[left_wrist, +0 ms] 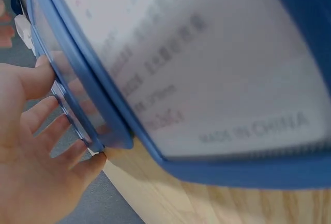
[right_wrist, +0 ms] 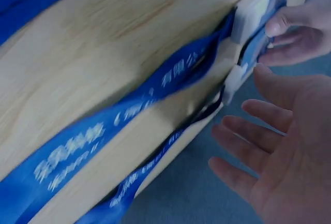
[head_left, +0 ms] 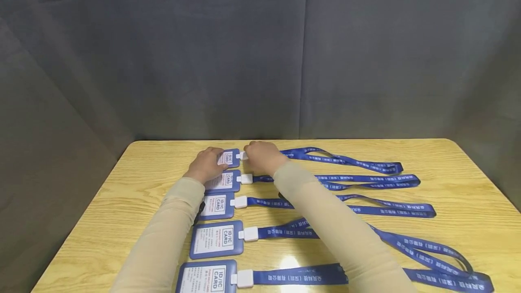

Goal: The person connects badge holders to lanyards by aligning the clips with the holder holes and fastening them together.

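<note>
The farthest blue ID card holder [head_left: 229,157] lies flat near the table's back edge. My left hand [head_left: 206,164] holds it at its left end, thumb at the near edge and fingers along the far side; in the left wrist view, those fingers [left_wrist: 54,125] are spread. Beside its white clip [head_left: 243,155] is my right hand [head_left: 262,155]. In the right wrist view, that right hand [right_wrist: 279,141] has loose, parted fingers, with the thumb close to the clip [right_wrist: 234,83] and nothing gripped. A blue lanyard [head_left: 346,158] runs rightward from there.
Several more card holders lie in a column toward me, among them one holder [head_left: 217,239] and the nearest holder [head_left: 207,279]. Their lanyards stretch right, such as this lanyard [head_left: 399,211], partly under my right forearm. A grey curtain [head_left: 260,58] hangs behind the wooden table [head_left: 101,220].
</note>
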The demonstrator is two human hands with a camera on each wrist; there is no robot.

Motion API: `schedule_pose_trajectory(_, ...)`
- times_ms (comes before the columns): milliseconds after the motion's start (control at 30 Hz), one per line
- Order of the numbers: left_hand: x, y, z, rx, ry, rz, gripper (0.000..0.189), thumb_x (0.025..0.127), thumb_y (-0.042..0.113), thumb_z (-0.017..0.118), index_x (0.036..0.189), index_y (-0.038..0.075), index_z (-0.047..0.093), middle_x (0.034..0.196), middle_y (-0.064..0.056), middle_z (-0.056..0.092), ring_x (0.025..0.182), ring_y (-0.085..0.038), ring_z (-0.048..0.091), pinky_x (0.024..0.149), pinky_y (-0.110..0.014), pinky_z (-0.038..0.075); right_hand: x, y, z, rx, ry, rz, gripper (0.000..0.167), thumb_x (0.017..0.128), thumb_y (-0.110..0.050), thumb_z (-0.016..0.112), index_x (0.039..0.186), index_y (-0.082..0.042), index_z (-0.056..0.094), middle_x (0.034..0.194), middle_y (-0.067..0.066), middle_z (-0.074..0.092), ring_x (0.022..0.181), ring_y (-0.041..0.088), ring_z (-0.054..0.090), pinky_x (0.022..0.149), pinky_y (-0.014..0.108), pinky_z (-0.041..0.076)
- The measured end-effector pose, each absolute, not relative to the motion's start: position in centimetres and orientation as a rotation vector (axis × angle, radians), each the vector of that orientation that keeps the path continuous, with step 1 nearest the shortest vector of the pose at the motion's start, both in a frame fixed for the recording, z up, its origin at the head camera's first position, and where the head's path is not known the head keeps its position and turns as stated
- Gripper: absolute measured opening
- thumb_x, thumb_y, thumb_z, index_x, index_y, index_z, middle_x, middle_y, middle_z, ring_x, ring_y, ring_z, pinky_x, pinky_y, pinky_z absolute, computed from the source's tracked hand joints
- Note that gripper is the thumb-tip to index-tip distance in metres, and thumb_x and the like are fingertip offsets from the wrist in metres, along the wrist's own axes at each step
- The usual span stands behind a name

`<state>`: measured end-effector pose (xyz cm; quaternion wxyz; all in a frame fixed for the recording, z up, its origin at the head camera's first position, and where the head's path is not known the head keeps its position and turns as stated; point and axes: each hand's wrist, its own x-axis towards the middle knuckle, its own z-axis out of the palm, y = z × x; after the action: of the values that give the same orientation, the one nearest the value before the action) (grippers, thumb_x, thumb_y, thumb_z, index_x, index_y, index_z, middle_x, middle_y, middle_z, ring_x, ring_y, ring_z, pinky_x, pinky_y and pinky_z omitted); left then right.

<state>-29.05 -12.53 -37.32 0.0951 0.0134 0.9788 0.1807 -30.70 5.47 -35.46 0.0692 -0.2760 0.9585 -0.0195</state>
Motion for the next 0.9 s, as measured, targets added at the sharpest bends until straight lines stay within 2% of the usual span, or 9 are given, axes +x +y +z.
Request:
schedule_pose_trajectory(133, -29.0, -12.8, -37.2, 0.019, 2.924, 0.528, 0.058, 0.096, 0.024, 0.063, 0.147, 0.004, 0.044, 0.151, -0.02, 0.041, 0.141, -0.04, 0.034, 0.113, -0.057, 0.029, -30.4, 7.0, -35.0, -0.859, 2.913, -0.149, 0.028, 0.1, -0.018, 0.057, 0.121, -0.004, 0.068, 0.111, 0.01, 0.068, 0.099, 0.024, 0.065, 0.088, 0.041, 0.054)
schedule_pose_trajectory(467, -29.3, -13.4, -37.4, 0.034, 3.02, 0.706, 0.054, 0.098, 0.021, 0.056, 0.149, 0.007, 0.042, 0.153, -0.017, 0.04, 0.141, -0.039, 0.033, 0.114, -0.056, 0.028, -30.0, 10.8, -34.7, -0.929, 3.02, -0.211, 0.032, 0.098, -0.024, 0.064, 0.122, -0.002, 0.068, 0.111, 0.011, 0.07, 0.095, 0.025, 0.067, 0.085, 0.04, 0.056)
schedule_pose_trajectory(667, -28.2, -13.6, -36.8, 0.183, 3.079, 0.732, 0.053, 0.1, 0.021, 0.056, 0.149, 0.007, 0.042, 0.154, -0.017, 0.038, 0.143, -0.038, 0.031, 0.114, -0.056, 0.027, -27.9, 12.6, -34.4, -0.919, 2.986, -0.283, 0.039, 0.099, -0.026, 0.063, 0.13, -0.002, 0.063, 0.124, 0.013, 0.066, 0.111, 0.029, 0.064, 0.095, 0.042, 0.052)
schedule_pose_trajectory(900, -25.3, -13.8, -36.4, 0.274, 3.088, 0.743, 0.062, 0.1, 0.028, 0.058, 0.154, 0.009, 0.034, 0.157, -0.016, 0.033, 0.145, -0.038, 0.027, 0.115, -0.057, 0.023, -25.0, 15.1, -34.6, -0.999, 3.054, -0.302, 0.037, 0.096, -0.025, 0.068, 0.125, -0.003, 0.066, 0.121, 0.012, 0.067, 0.108, 0.029, 0.066, 0.092, 0.042, 0.054)
